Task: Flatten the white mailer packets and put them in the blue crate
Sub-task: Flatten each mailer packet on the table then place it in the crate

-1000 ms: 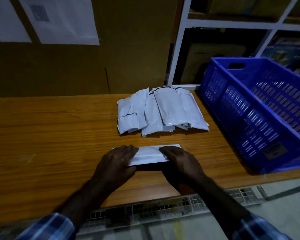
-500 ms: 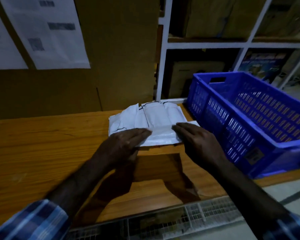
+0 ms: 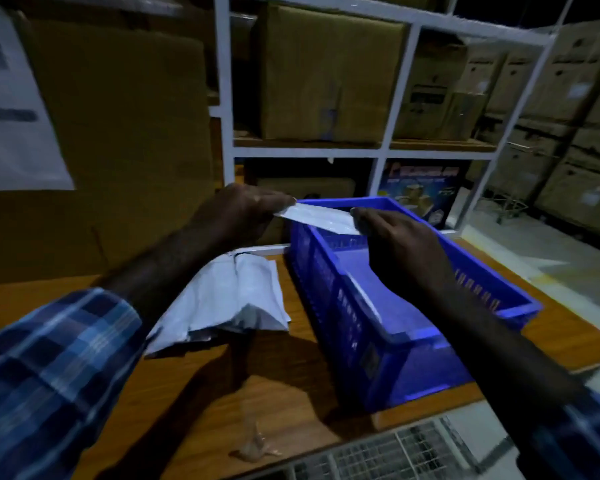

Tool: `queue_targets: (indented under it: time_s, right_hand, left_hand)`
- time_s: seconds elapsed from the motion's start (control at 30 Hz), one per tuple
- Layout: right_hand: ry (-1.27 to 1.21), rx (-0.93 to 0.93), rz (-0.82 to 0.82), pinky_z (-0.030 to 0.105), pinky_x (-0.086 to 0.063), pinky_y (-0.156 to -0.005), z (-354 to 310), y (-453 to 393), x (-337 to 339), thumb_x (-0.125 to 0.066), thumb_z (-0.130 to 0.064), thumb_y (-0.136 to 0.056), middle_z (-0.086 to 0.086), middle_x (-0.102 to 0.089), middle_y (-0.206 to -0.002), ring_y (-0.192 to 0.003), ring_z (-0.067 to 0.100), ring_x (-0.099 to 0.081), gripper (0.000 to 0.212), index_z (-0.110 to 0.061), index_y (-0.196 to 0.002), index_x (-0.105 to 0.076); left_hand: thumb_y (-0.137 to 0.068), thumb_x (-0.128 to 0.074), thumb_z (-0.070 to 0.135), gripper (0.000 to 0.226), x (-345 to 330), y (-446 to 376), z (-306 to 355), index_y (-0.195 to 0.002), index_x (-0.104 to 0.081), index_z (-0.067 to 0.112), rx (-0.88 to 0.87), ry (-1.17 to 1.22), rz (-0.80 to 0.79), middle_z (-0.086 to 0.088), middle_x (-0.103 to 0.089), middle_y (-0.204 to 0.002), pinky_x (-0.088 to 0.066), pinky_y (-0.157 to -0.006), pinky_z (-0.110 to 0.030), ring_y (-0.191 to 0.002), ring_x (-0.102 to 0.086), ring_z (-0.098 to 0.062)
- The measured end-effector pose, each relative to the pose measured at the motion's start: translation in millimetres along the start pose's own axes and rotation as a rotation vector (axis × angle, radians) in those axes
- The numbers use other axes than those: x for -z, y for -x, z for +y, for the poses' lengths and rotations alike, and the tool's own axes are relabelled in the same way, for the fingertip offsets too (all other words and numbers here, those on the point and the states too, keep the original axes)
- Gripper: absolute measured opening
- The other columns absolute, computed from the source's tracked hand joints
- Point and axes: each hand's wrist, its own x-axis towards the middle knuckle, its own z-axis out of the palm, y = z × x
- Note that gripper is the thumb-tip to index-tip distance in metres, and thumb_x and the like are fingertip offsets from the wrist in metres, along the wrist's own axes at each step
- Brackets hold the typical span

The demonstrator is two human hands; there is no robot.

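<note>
Wooden table (image 3: pixel 284 403), mailer packet (image 3: pixel 321 218) now lifted over blue crate (image 3: pixel 413 362), left hand (image 3: pixel 243 213) and right hand (image 3: pixel 399 244) pinching its ends

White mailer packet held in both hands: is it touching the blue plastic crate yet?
Apart. The head view shows the white mailer packet held by the left hand and right hand above the blue plastic crate.

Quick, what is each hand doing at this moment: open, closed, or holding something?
Left hand: pinches the left end of the white mailer packet.
Right hand: holds the packet's right end, above the blue crate.
</note>
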Motion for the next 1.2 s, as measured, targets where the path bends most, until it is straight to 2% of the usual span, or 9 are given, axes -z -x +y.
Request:
queue_targets:
  time_s: [0.17,0.37,0.5,0.83,0.97,1.03,1.07,1.13,1.2]
  right_hand:
    - [0.021,-0.135,-0.168,0.044,-0.054,-0.061,46.0,24.7,-4.8,-0.063,0.002,-0.078,0.018,-0.072,-0.102,-0.082,0.040,-0.068,0.045,-0.008,-0.122,-0.064]
    - [-0.021,-0.275,-0.387,0.044,-0.049,-0.073,81.7,51.9,-27.8,-0.052,-0.002,-0.085,0.018,-0.070,-0.103,-0.092,0.041,-0.064,0.056,-0.017,-0.140,-0.051]
    - [-0.028,-0.334,-0.546,0.044,-0.050,-0.075,99.0,53.4,-54.2,-0.048,-0.005,-0.089,0.022,-0.066,-0.104,-0.096,0.041,-0.062,0.059,-0.022,-0.146,-0.039]
    - [-0.062,-0.420,-0.861,0.037,-0.037,-0.071,133.7,42.9,-121.2,-0.047,-0.010,-0.094,0.025,-0.061,-0.119,-0.107,0.040,-0.056,0.065,-0.023,-0.154,-0.024]
    - [-0.215,-0.535,-1.028,0.038,-0.041,-0.082,139.6,42.8,-144.6,-0.049,-0.010,-0.093,0.025,-0.057,-0.129,-0.117,0.040,-0.052,0.065,-0.020,-0.153,-0.025]
    - [-0.312,-0.590,-1.087,0.038,-0.041,-0.088,140.4,45.2,-156.0,-0.050,-0.011,-0.093,0.023,-0.056,-0.134,-0.120,0.038,-0.052,0.064,-0.019,-0.151,-0.027]
    - [-0.360,-0.617,-1.111,0.037,-0.041,-0.090,140.5,46.6,-161.3,-0.050,-0.012,-0.094,0.021,-0.055,-0.136,-0.120,0.037,-0.053,0.062,-0.019,-0.151,-0.027]
    - [-0.428,-0.689,-1.153,0.034,-0.040,-0.093,140.4,47.9,-169.0,-0.049,-0.019,-0.098,0.019,-0.052,-0.141,-0.123,0.035,-0.053,0.059,-0.020,-0.152,-0.025]
    - [-0.489,-0.779,-1.193,0.032,-0.041,-0.095,138.4,48.1,-172.7,-0.046,-0.029,-0.102,0.019,-0.047,-0.146,-0.121,0.030,-0.054,0.061,-0.020,-0.156,-0.017]
  left_hand:
    - [-0.070,-0.069,-0.005,0.037,-46.1,-62.1,-1.0,-0.102,-0.076,0.011,-0.001,0.110,-0.086,-0.012,-0.075,-0.092,-0.058,-0.073,-0.036,-0.078,-0.073,-0.028]
    - [-0.079,-0.061,-0.001,0.042,-122.8,-109.9,-5.1,-0.113,-0.074,0.019,0.083,0.035,-0.428,-0.013,-0.073,-0.105,-0.051,-0.078,-0.036,-0.096,-0.069,-0.033]
    - [-0.075,-0.056,0.000,0.040,-178.6,-127.2,-16.3,-0.105,-0.075,0.020,0.050,0.078,-0.534,-0.011,-0.074,-0.095,-0.053,-0.076,-0.036,-0.091,-0.070,-0.030]
    - [-0.085,-0.054,0.005,0.041,-276.0,-145.8,-40.5,-0.116,-0.072,0.024,-0.056,0.033,-0.840,-0.002,-0.073,-0.111,-0.048,-0.084,-0.031,-0.105,-0.066,-0.024]
    - [-0.090,-0.052,0.004,0.038,-281.6,-158.2,-34.1,-0.123,-0.068,0.013,-0.308,-0.228,-0.899,-0.009,-0.069,-0.120,-0.044,-0.078,-0.025,-0.113,-0.062,-0.029]
    - [-0.094,-0.051,0.010,0.035,-270.0,-161.2,-26.6,-0.123,-0.061,-0.008,-0.215,-0.104,-0.911,-0.027,-0.057,-0.129,-0.040,-0.069,-0.021,-0.124,-0.053,-0.039]
    - [-0.090,-0.055,0.018,0.039,-275.9,-160.6,-31.1,-0.115,-0.064,-0.010,-0.188,-0.037,-0.894,-0.031,-0.056,-0.128,-0.042,-0.071,-0.023,-0.124,-0.051,-0.043]
    - [-0.079,-0.061,0.018,0.029,-312.9,-145.2,-51.1,-0.101,-0.074,0.005,-0.460,-0.103,-1.012,-0.024,-0.067,-0.114,-0.047,-0.082,-0.034,-0.110,-0.062,-0.040]
    - [-0.079,-0.060,0.002,0.030,-348.4,-131.8,-71.1,-0.103,-0.076,0.010,-0.132,0.171,-1.140,-0.014,-0.073,-0.104,-0.050,-0.085,-0.035,-0.098,-0.067,-0.032]
